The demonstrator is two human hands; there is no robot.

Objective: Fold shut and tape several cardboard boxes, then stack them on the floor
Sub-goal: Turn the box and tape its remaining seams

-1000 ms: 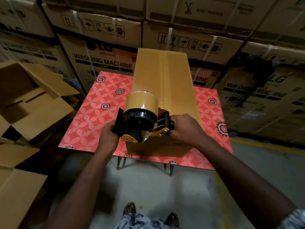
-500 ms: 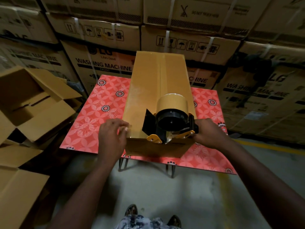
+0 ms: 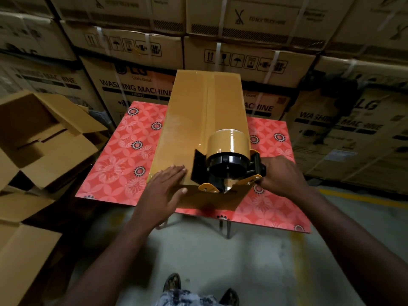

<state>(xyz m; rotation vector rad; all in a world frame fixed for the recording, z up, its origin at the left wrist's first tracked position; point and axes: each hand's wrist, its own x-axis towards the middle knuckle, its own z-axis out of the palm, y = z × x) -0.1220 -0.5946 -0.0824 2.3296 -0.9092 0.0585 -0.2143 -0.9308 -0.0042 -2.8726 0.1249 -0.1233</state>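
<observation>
Two hands on box (image 3: pixel 198 120): left (image 3: pixel 164 191) flat, right (image 3: pixel 280 175) gripping dispenser (image 3: pixel 229 164)

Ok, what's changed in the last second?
The tape dispenser moved from the near-left corner of the box to the near-right, carried by the right hand. The left hand came away from it and now lies flat on the box top. Unchanged: right grip on the handle, box on the table.

Matt brown cardboard on the shut box (image 3: pixel 194 120), glossy where clear tape covers its top. Shiny, smooth tape roll (image 3: pixel 229 141) on a black plastic dispenser (image 3: pixel 223 171) with yellow side plates. Smooth, faintly glossy printed table top (image 3: pixel 123 155). Dull grey floor (image 3: pixel 198 250). Matt cardboard in the open boxes (image 3: pixel 55 151) at left.
</observation>
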